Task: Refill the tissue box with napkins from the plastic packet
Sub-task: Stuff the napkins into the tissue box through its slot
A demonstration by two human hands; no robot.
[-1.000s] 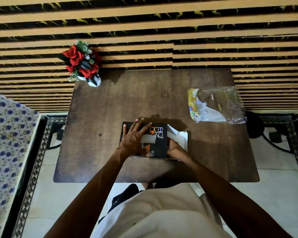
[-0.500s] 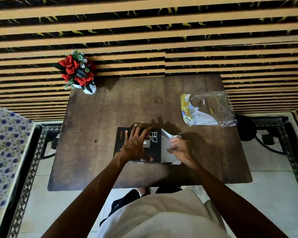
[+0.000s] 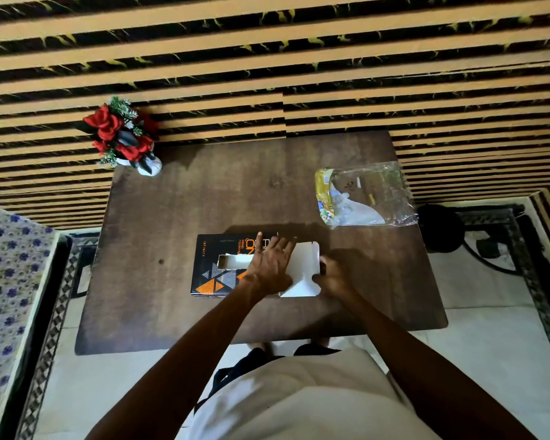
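Both hands (image 3: 269, 268) work the tissue box's (image 3: 216, 265) white end flap (image 3: 302, 271), right fingers (image 3: 323, 268) pinching it, left fingers (image 3: 275, 249) spread flat, packet (image 3: 367, 193) beyond.

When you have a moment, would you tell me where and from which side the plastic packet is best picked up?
Probably by the crumpled yellow end of the plastic packet, coming from above on its left side. The packet lies flat and limp on the table, and that bunched end looks the firmest to pinch. The right hand is nearer to it.
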